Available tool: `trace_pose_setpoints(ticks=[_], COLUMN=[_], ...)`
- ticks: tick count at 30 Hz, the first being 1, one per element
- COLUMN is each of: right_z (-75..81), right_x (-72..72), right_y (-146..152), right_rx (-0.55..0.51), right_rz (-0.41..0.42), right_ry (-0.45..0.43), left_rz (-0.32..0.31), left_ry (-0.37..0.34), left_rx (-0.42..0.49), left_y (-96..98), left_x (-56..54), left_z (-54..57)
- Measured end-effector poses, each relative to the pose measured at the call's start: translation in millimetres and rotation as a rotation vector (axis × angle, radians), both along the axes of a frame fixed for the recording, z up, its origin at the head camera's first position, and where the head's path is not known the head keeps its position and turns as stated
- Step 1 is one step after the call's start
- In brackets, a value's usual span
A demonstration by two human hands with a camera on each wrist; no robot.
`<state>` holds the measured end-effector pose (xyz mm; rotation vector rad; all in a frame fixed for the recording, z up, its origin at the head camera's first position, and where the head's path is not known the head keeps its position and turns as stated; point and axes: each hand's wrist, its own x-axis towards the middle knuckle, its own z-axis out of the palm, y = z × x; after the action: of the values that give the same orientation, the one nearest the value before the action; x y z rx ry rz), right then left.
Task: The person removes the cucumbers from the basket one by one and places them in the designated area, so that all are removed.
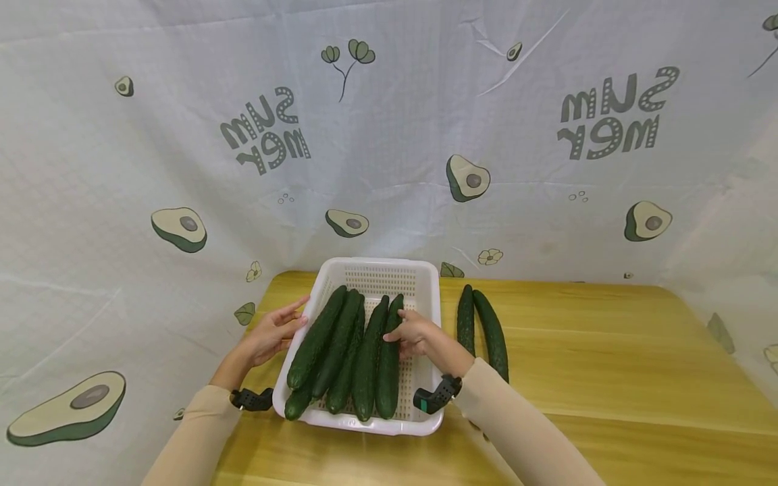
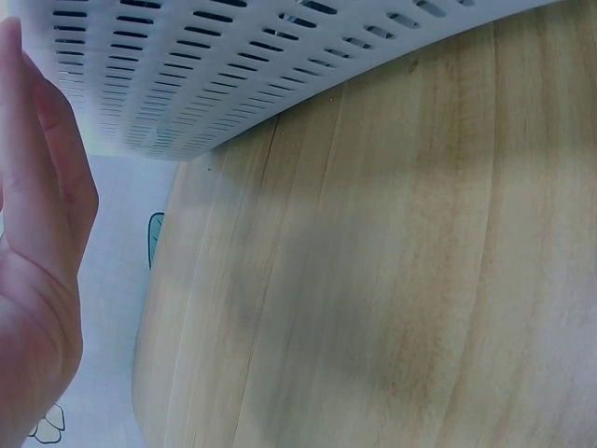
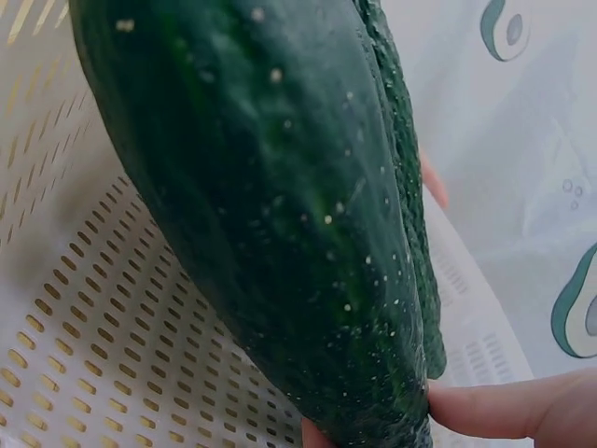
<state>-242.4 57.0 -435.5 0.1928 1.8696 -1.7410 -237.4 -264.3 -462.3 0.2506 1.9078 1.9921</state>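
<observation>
My right grip (image 1: 415, 333) pinches the rightmost cucumber (image 1: 387, 381) in the white basket (image 1: 413, 427), with my thumb on one side and fingers on the other; whether that cucumber touches the perforated floor, I cannot tell. Just beside it, the other basket cucumbers (image 1: 331, 347) lie side by side, their lengths running front to back (one pokes out from underneath at the near left corner). My left grip (image 1: 271, 335) holds nothing, its fingers extended along the outside of the basket's left wall; I cannot tell if they touch it. The basket sits on the wooden bench (image 1: 595, 351), and right of it lie two loose cucumbers (image 1: 494, 337), tips close together at the far end.
</observation>
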Motion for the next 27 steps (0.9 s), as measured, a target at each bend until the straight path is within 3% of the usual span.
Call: trace_pose_setpoints(ticks=[10, 27], right_z=[6.0, 24.8], right_x=[-1.4, 1.5], right_y=[4.2, 15.2], right_rx=[-0.126, -0.208], right_rz=[0.003, 0.147], right_ry=[-0.024, 0.063], left_rz=[0.001, 0.012], left_ry=[-0.004, -0.013], left_rx=[0.009, -0.012], left_y=[-0.4, -0.1], left_x=[-0.4, -0.2], left_z=[0.1, -0.2])
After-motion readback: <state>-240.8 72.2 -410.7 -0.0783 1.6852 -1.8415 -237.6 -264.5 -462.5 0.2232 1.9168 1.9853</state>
